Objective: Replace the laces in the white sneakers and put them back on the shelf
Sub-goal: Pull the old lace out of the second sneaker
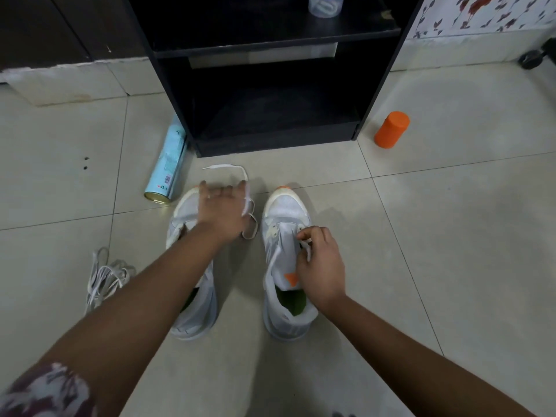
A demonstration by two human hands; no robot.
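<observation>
Two sneakers [285, 206] facing shelf [270, 142] | right hand [320, 260] pinching lace [307, 251], threading eyelet [301, 227] | left hand [222, 212] spread, reaching loose end [224, 167] nearer shelf

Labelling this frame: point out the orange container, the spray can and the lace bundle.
orange container [392, 130]: head view, its side wall.
spray can [167, 167]: head view, its printed body.
lace bundle [106, 275]: head view, its tangled middle.

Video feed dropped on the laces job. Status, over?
Left hand open over left sneaker toe, loose lace alongside. Right hand pinching lace at right sneaker eyelets. Spray can beside shelf, not blocking.
</observation>
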